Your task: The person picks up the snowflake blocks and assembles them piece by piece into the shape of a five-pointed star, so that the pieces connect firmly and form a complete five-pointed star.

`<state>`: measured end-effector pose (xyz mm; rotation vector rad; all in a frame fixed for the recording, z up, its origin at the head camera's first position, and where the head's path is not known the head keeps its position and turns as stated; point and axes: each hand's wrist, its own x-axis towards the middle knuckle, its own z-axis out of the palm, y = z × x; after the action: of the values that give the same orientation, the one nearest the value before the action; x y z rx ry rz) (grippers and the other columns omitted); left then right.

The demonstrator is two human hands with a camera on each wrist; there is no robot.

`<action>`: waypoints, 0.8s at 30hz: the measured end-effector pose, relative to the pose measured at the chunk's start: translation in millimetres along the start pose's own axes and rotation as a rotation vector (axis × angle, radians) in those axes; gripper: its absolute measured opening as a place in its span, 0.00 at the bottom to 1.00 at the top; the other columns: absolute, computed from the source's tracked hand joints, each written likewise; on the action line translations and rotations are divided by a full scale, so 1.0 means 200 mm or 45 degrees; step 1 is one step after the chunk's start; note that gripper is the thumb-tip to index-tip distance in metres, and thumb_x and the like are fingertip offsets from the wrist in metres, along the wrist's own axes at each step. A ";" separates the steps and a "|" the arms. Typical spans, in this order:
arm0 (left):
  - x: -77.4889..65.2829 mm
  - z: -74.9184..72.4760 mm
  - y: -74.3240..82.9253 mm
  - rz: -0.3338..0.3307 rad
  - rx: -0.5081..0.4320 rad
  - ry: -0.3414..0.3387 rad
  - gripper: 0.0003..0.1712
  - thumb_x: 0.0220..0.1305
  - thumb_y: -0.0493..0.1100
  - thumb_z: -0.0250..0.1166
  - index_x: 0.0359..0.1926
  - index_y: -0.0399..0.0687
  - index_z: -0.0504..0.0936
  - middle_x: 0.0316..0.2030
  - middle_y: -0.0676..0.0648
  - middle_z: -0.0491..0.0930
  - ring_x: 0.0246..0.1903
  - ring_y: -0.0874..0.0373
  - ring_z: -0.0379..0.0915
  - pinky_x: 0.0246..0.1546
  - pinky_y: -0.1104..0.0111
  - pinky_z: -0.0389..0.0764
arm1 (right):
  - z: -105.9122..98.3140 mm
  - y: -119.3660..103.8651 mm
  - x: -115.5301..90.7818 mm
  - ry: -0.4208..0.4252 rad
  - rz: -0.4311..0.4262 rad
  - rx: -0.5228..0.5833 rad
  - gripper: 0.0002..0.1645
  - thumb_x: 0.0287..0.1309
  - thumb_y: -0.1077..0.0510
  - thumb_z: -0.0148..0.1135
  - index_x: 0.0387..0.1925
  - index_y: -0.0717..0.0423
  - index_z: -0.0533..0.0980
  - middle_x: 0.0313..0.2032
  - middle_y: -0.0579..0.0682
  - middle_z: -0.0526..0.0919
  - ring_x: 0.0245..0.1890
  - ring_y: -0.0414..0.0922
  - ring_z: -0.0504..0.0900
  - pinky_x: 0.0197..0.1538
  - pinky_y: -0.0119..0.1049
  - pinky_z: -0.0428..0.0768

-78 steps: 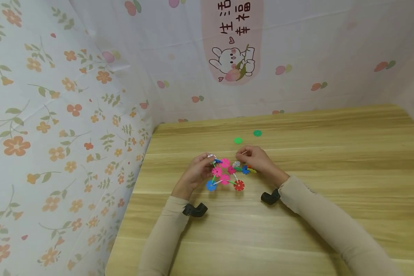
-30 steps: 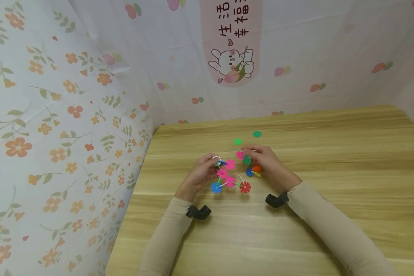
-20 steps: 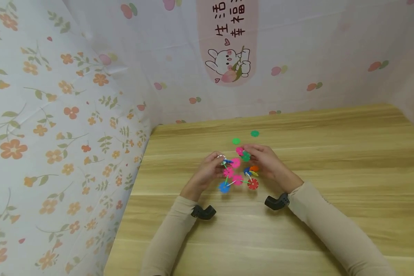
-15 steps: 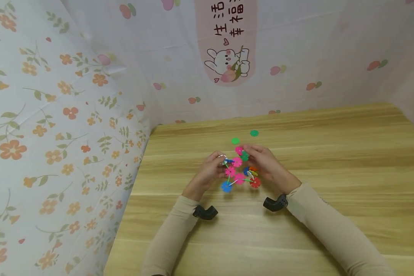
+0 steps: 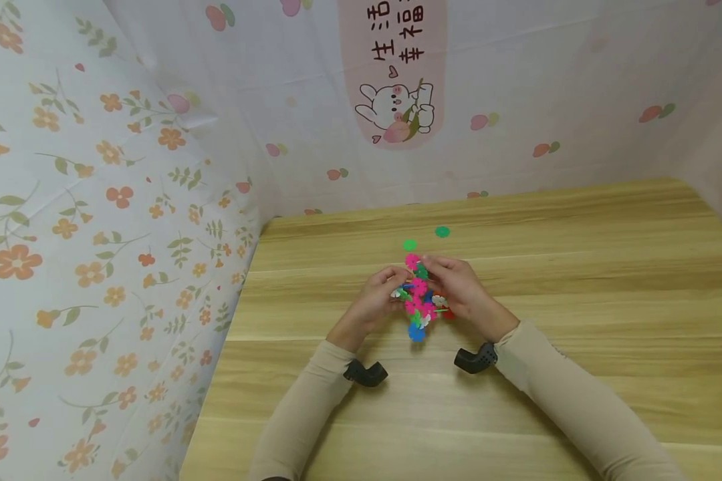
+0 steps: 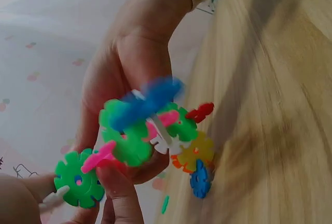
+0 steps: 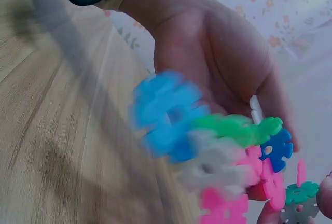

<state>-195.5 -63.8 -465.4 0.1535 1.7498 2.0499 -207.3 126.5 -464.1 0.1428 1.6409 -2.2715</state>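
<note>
My left hand (image 5: 370, 304) holds a linked structure of interlocking plastic snowflake discs, raised above the table. Pink discs (image 5: 418, 287) make up its middle, and a blue disc (image 5: 416, 332) sits at its near end. A white disc (image 7: 210, 167) and a green disc (image 7: 233, 128) show in the right wrist view, blurred. Between thumb and fingers, my right hand (image 5: 466, 290) pinches a small piece made of a pink disc (image 5: 412, 261) and a darker green disc (image 5: 420, 272). This piece is close to the structure's far end; fingers hide whether they touch.
Two loose green discs, a light one (image 5: 409, 245) and a darker one (image 5: 442, 232), lie beyond my hands. A yellow disc (image 6: 199, 149) and a blue disc (image 6: 201, 180) appear low behind the structure. Floral curtain (image 5: 96, 267) borders the wooden table (image 5: 577, 300) on the left.
My right hand has picked up the pink and green disc piece from the table. My left hand has moved right and turned the structure, bringing it near that piece.
</note>
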 end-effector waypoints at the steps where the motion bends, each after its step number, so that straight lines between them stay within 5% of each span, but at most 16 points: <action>1: 0.00 0.00 0.00 0.000 -0.015 0.003 0.14 0.79 0.44 0.50 0.50 0.37 0.74 0.45 0.47 0.75 0.36 0.59 0.75 0.36 0.67 0.77 | 0.00 0.00 0.00 -0.001 -0.003 0.007 0.22 0.70 0.53 0.61 0.57 0.63 0.78 0.56 0.49 0.74 0.51 0.40 0.76 0.53 0.30 0.79; 6: 0.00 0.00 -0.03 0.004 -0.077 0.008 0.13 0.79 0.44 0.50 0.47 0.38 0.75 0.39 0.50 0.78 0.34 0.61 0.78 0.36 0.69 0.79 | 0.00 0.00 -0.01 -0.018 -0.001 0.076 0.05 0.67 0.57 0.64 0.36 0.53 0.82 0.42 0.44 0.81 0.46 0.40 0.79 0.48 0.30 0.81; 13: 0.00 -0.01 -0.04 -0.002 -0.094 0.000 0.19 0.79 0.44 0.50 0.50 0.31 0.76 0.40 0.48 0.80 0.38 0.59 0.79 0.39 0.69 0.81 | -0.01 0.00 -0.02 -0.033 0.034 0.129 0.09 0.65 0.56 0.67 0.30 0.53 0.77 0.33 0.43 0.80 0.28 0.36 0.77 0.35 0.27 0.81; 24: -0.01 0.01 -0.03 0.005 -0.058 0.069 0.19 0.79 0.42 0.51 0.51 0.29 0.79 0.42 0.45 0.81 0.41 0.55 0.80 0.48 0.62 0.81 | -0.04 -0.05 -0.02 -0.056 -0.008 0.402 0.10 0.67 0.62 0.63 0.28 0.56 0.79 0.35 0.46 0.85 0.38 0.38 0.82 0.44 0.27 0.80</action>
<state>-191.0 -61.8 -469.9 0.0884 1.7343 2.1135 -207.0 137.3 -457.0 0.1605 1.2527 -2.5049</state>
